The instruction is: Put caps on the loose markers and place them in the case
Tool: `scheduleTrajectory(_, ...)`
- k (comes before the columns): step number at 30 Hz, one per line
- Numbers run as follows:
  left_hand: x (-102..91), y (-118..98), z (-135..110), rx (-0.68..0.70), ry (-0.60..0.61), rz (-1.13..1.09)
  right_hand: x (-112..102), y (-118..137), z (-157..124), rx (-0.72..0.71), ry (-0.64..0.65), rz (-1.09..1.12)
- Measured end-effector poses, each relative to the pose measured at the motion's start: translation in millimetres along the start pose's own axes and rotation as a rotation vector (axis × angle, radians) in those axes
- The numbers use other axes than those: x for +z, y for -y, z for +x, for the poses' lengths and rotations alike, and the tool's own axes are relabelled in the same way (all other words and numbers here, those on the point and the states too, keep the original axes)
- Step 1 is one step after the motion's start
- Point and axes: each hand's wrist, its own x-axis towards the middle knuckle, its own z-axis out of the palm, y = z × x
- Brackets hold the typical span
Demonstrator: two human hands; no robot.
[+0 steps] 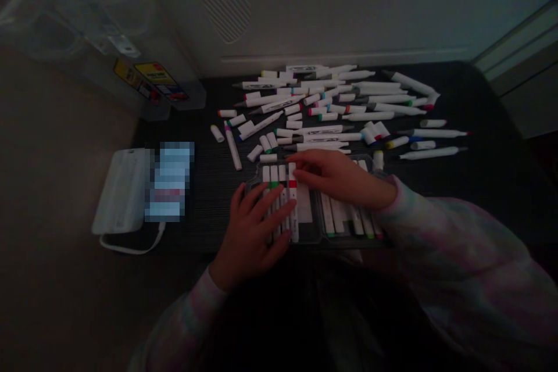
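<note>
A clear plastic case lies open near the table's front edge, with white markers lined up in both halves. My left hand rests over the left half with its fingers spread across the markers there. My right hand reaches in from the right, thumb and forefinger at the capped end of a marker with a red band. That marker is rightmost in its row, beside one with a green band. Several markers in the right half are partly covered by my right hand and wrist.
Many loose markers and caps are scattered across the dark table behind the case. At left lie a lit phone and a white box-like device with a cable. Clear plastic packaging stands behind them.
</note>
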Motion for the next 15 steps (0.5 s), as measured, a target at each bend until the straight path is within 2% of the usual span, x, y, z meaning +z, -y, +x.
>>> scheduleTrajectory(6, -1.0, -1.3, 1.3, 0.049, 0.081, 0.016, 2.3, 1.7, -0.9, -0.037, 0.002, -0.082)
scheduleTrajectory(15, 0.2, -1.0, 3.0, 0.035, 0.069, 0.004, 3.0, 1.2, -1.2, -0.041, -0.001, -0.067)
